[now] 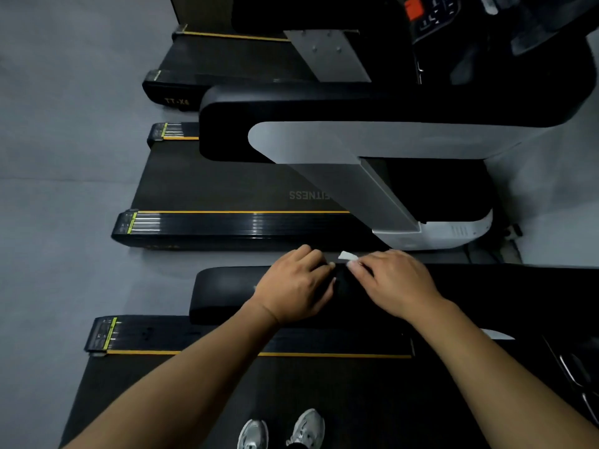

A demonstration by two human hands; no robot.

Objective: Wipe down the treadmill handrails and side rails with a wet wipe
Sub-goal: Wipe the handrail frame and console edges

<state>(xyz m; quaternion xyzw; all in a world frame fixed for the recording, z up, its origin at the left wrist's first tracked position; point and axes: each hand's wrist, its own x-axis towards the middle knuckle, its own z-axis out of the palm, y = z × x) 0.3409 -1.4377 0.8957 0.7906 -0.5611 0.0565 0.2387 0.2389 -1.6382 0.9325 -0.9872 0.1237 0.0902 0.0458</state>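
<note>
I stand on a treadmill and look down at its black padded handrail [223,293], which runs left to right in front of me. Both hands are on top of it, close together. My left hand [296,285] has its fingers curled over the rail's far edge. My right hand [393,280] pinches a small white wet wipe [346,256] at its fingertips, just past the rail's far edge. Below the handrail lies the black side rail [136,335] with a yellow stripe along the belt. Most of the wipe is hidden by my fingers.
A second treadmill [227,192] with a grey upright [350,176] and black handrail [291,105] stands parallel just beyond mine, and a third [210,59] lies behind it. Grey floor [64,157] spreads to the left. My two grey shoes [282,432] stand on the belt.
</note>
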